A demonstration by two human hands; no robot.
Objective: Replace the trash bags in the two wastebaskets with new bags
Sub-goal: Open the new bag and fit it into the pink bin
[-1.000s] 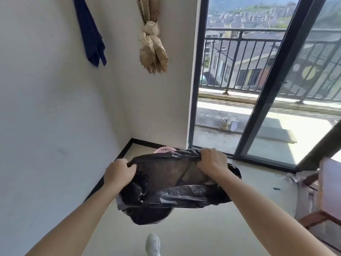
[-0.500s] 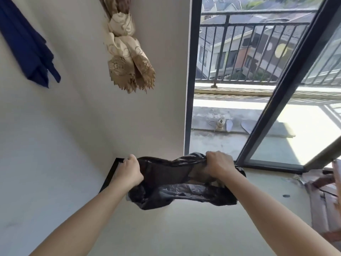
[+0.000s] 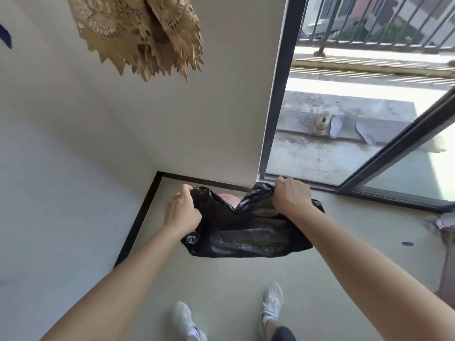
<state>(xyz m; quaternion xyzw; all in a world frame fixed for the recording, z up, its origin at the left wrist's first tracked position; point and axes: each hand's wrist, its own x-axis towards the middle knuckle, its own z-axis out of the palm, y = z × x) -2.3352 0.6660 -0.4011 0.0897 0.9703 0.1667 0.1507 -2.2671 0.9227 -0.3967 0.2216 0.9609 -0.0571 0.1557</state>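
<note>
A black trash bag (image 3: pixel 246 237) hangs in the air in front of me, its mouth pulled wide. My left hand (image 3: pixel 182 212) grips the bag's left rim and my right hand (image 3: pixel 291 195) grips the right rim. Through the gap in the open mouth shows a small part of a pink wastebasket (image 3: pixel 230 201), standing on the floor in the room's corner behind the bag. Most of the wastebasket is hidden by the bag.
White walls meet at the corner, with a black baseboard (image 3: pixel 138 222) along the floor. A tied beige curtain (image 3: pixel 145 33) hangs overhead. A dark-framed glass door (image 3: pixel 275 94) stands to the right, balcony beyond. My white shoes (image 3: pixel 272 303) are on the floor below. Clutter (image 3: pixel 445 222) lies at the far right.
The view has tipped down toward the floor and my feet. Both hands have lowered the bag and spread its mouth, so the pink wastebasket shows through the opening.
</note>
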